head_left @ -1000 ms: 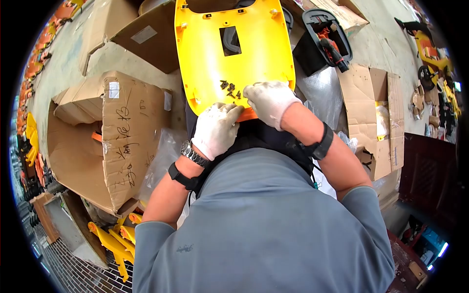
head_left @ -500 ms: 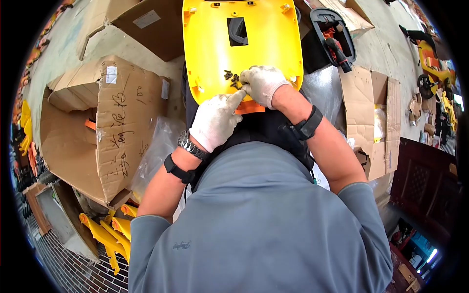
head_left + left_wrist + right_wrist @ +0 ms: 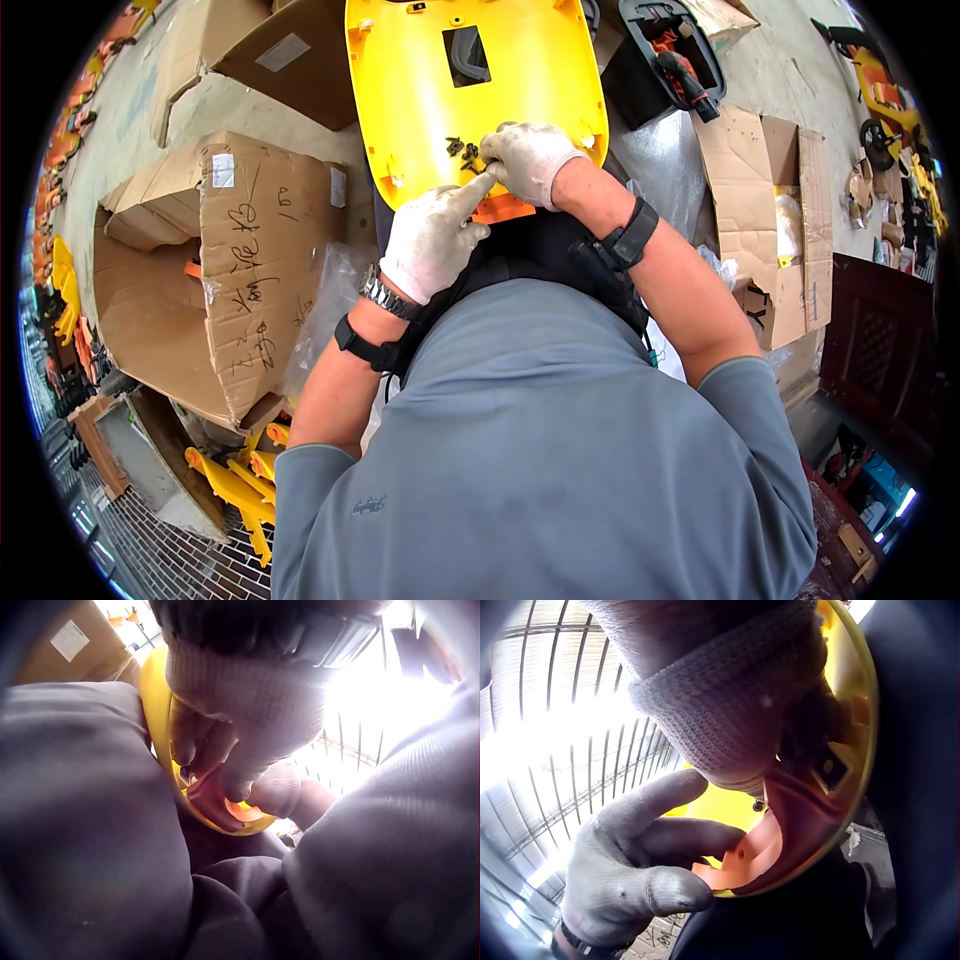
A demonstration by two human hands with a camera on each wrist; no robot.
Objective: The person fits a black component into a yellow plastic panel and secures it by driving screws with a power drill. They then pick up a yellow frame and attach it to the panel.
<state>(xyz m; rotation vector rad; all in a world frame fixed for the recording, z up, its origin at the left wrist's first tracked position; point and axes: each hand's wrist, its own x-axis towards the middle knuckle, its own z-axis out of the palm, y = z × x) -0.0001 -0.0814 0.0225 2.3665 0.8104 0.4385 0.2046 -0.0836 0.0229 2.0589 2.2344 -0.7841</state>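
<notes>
Grey floor [image 3: 785, 95] is shown on both sides, taken up at left by a large cardboard box [image 3: 265, 290] marked with handwriting and at right by an opened carton [image 3: 740, 200]. Between them, a yellow shell [image 3: 405, 110] is placed before the person's body, with a black bin [image 3: 628, 100] set just right of its far part. Over the shell's near end, the gloved right hand [image 3: 535, 162] is held with its fingers bunched; what is gripped cannot be told. By the gloved left hand [image 3: 432, 243], its index finger stretched toward the right fingertips, an orange piece [image 3: 503, 209] is pinched at the shell's near edge. Small dark fasteners [image 3: 456, 147] are scattered on the shell, just left of the right hand.
</notes>
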